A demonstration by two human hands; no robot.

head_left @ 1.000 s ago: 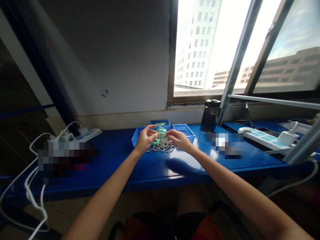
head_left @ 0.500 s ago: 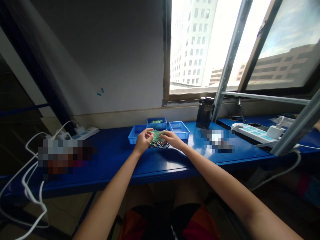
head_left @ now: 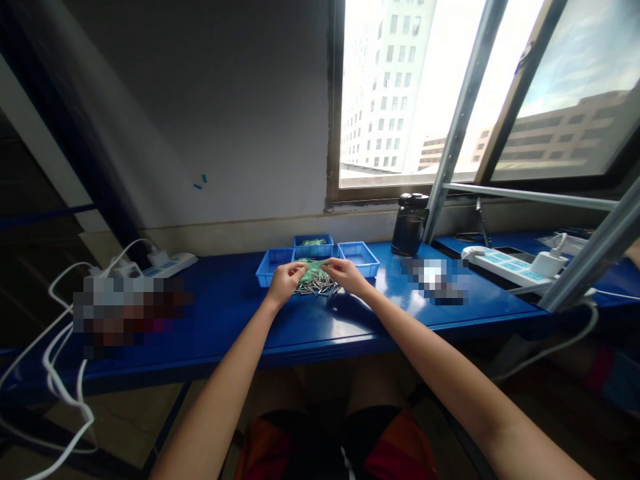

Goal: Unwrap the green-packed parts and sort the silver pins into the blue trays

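Note:
A small, thin green plastic bag (head_left: 315, 269) is stretched between my two hands, just above a pile of metal screws (head_left: 319, 287) on the blue table. My left hand (head_left: 285, 283) pinches its left side with thumb and fingers. At the opposite side, my right hand (head_left: 349, 275) is closed on the bag in the same way. Part of the screw pile is hidden by the bag and fingers. Whether anything is inside the bag is too small to tell.
Blue trays stand around the pile: one on the left (head_left: 267, 259), one on the right (head_left: 367, 257), and a rear one (head_left: 313, 241) with green bags inside. Farther right are a dark bottle (head_left: 410, 227) and a power strip (head_left: 515, 267). White cables (head_left: 55, 360) hang at left.
My left fingers have closed in from a looser curl to a pinch on the bag. The bag looks flatter, and more of the screw pile shows beneath it.

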